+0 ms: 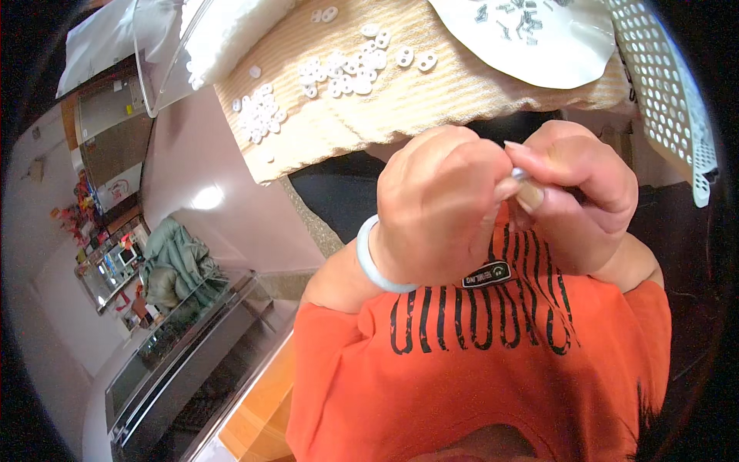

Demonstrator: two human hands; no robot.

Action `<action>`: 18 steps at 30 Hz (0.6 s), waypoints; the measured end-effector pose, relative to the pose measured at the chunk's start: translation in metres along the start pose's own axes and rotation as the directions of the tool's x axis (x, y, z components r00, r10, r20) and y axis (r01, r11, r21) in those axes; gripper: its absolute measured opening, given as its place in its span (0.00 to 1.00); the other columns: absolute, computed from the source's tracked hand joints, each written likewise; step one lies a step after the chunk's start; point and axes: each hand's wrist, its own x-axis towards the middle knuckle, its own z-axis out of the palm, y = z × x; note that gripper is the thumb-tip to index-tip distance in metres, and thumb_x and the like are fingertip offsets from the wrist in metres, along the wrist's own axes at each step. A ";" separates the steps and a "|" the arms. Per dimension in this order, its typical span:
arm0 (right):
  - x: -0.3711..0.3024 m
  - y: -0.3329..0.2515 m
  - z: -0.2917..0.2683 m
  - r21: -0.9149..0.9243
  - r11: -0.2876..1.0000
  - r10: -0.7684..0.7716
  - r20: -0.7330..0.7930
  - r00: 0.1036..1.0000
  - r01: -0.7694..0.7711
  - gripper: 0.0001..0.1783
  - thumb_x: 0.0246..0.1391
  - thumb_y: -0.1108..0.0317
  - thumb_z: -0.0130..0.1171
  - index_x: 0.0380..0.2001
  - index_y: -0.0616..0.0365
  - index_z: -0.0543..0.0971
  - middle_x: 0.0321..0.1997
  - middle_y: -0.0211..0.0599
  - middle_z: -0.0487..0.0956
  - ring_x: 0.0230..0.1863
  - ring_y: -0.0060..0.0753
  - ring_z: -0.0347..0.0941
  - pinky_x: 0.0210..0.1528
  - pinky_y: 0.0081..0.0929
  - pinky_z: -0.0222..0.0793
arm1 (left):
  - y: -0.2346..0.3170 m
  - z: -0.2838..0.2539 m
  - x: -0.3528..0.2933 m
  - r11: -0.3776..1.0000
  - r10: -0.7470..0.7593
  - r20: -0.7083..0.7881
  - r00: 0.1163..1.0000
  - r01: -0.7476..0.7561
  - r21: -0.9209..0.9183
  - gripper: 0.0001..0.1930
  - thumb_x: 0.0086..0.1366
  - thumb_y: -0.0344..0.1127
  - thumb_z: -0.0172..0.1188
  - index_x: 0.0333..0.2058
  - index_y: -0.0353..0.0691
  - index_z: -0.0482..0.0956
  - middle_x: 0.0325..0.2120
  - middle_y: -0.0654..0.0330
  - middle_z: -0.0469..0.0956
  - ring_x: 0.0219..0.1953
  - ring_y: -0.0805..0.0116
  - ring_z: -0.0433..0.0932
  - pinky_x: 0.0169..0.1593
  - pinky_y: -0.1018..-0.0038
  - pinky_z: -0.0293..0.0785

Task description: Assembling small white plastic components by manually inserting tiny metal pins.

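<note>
My left hand (439,192), with a pale bangle (372,263) on the wrist, is curled with its fingertips turned inward. It meets my right hand (581,189) above the front of my orange shirt. Between the fingertips of both hands a small shiny silvery-white piece (520,175) is pinched; most of it is hidden, so its kind is unclear. Beyond the hands, small white two-holed pieces (362,65) lie in loose groups on a striped yellowish cloth (339,127). Small metal pieces (523,21) rest on a white round sheet or plate (554,65) at the far right.
A white perforated basket (666,85) stands at the right edge. At the far left of the cloth is a clear container (165,58) beside a heap of white material (227,35). Further left are a glass-topped dark cabinet (185,362) and a green garment (177,254).
</note>
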 end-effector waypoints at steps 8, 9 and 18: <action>-0.001 0.009 0.010 0.271 0.953 0.151 -0.038 0.988 -0.135 0.13 0.48 0.82 0.49 0.38 0.68 0.75 0.27 0.37 0.71 0.18 0.19 0.65 0.18 0.13 0.62 | -0.005 0.009 -0.015 0.915 -0.308 -0.033 0.951 0.287 -0.284 0.04 0.61 0.27 0.51 0.27 0.35 0.69 0.20 0.57 0.71 0.19 0.64 0.71 0.24 0.72 0.67; 0.000 0.005 0.012 0.360 0.907 0.253 -0.055 0.966 -0.218 0.12 0.49 0.82 0.49 0.39 0.68 0.75 0.27 0.37 0.71 0.18 0.19 0.65 0.18 0.13 0.63 | -0.006 0.011 -0.015 0.915 -0.310 -0.035 0.950 0.288 -0.283 0.04 0.61 0.27 0.51 0.27 0.35 0.69 0.20 0.57 0.71 0.19 0.64 0.71 0.24 0.72 0.67; 0.004 0.002 0.009 0.554 0.718 0.515 -0.015 0.857 -0.422 0.12 0.51 0.79 0.48 0.40 0.68 0.72 0.25 0.37 0.72 0.18 0.19 0.66 0.17 0.16 0.68 | -0.009 0.014 -0.015 0.866 -0.387 -0.032 0.921 0.352 -0.356 0.07 0.63 0.31 0.50 0.27 0.35 0.70 0.21 0.57 0.72 0.21 0.64 0.71 0.25 0.73 0.68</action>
